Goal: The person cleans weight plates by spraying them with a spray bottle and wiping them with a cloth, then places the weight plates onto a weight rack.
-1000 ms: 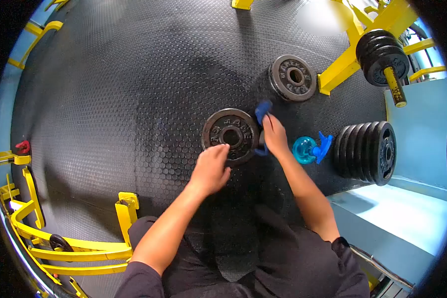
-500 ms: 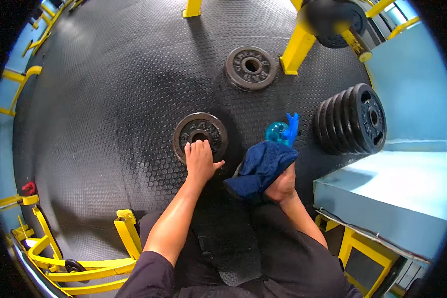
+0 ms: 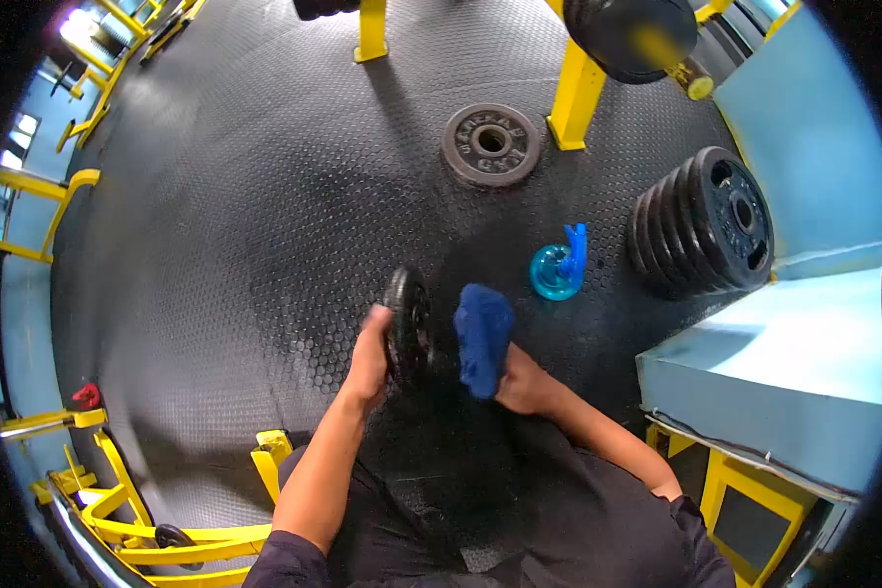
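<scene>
A black weight plate stands on its edge in front of me, with my left hand gripping its left side. To its right, my right hand holds a blue cloth, which is apart from the plate. A turquoise spray bottle with a blue trigger head stands on the floor beyond the cloth. Farther off, another plate lies flat.
Several black plates stand in a row at the right, beside a pale blue ledge. A yellow post of a rack rises behind. More yellow frames stand at the lower left on the black rubber floor.
The plate by my left hand has gone from lying flat to standing on edge. My right hand has brought the blue cloth left, near the plate. The view has shifted.
</scene>
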`<action>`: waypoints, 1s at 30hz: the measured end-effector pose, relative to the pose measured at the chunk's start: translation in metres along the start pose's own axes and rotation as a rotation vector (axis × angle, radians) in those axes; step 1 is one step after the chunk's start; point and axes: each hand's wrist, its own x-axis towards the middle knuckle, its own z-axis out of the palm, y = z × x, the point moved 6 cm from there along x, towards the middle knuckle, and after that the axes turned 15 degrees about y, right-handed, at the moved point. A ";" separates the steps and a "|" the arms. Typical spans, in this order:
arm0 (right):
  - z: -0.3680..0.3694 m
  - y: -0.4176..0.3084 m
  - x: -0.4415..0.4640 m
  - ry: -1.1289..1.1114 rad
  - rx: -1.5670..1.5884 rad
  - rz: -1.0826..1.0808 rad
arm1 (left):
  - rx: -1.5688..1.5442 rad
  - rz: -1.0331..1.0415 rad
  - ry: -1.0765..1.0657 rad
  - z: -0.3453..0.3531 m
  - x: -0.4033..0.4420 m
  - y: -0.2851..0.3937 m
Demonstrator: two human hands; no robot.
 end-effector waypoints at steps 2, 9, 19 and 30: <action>0.023 -0.018 0.017 -0.057 -0.127 -0.179 | -0.408 -0.190 0.079 -0.008 0.005 -0.020; 0.126 -0.001 0.037 -0.268 -0.579 -0.543 | -0.428 0.201 0.059 -0.064 0.034 -0.056; 0.112 0.060 0.127 0.005 -0.575 -0.071 | -0.645 -0.220 0.228 -0.051 0.014 -0.043; 0.101 0.077 0.062 -0.015 -0.723 0.131 | -0.733 -0.288 -0.045 -0.035 0.006 -0.032</action>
